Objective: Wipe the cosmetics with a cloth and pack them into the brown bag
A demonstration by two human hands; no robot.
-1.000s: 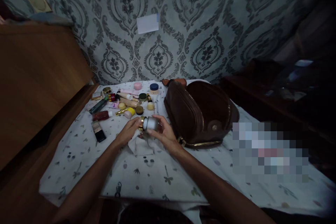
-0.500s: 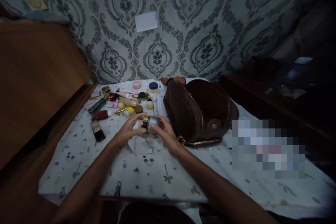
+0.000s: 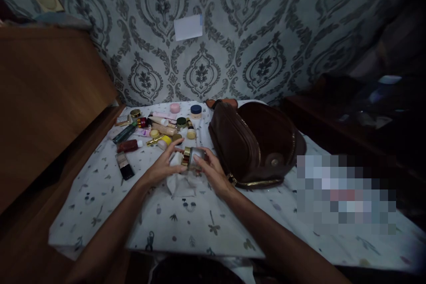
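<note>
A glass jar with a gold lid (image 3: 193, 158) lies on its side in my right hand (image 3: 214, 172), whose thumb and fingers are closed round its glass end. My left hand (image 3: 163, 166) is at the gold lid, thumb below and index finger raised above it. A crumpled white tissue (image 3: 179, 185) sits in that hand against the lid and hangs down under the jar. Just beyond my hands are a yellow-lidded jar (image 3: 165, 142) and a gold tube (image 3: 154, 140). A brown leather bag (image 3: 236, 151) stands close to the right of my right hand.
Several cosmetics lie at the back left, among them a red-brown bottle (image 3: 129, 145), a black-capped foundation bottle (image 3: 124, 166) and a blue-lidded jar (image 3: 196, 111). A patterned white cloth (image 3: 186, 230) covers the table. A wooden cabinet (image 3: 49, 97) stands at left.
My left index finger has lifted away from the lid. The jar stays between my hands, a little further right in view; the whole view has shifted slightly.
</note>
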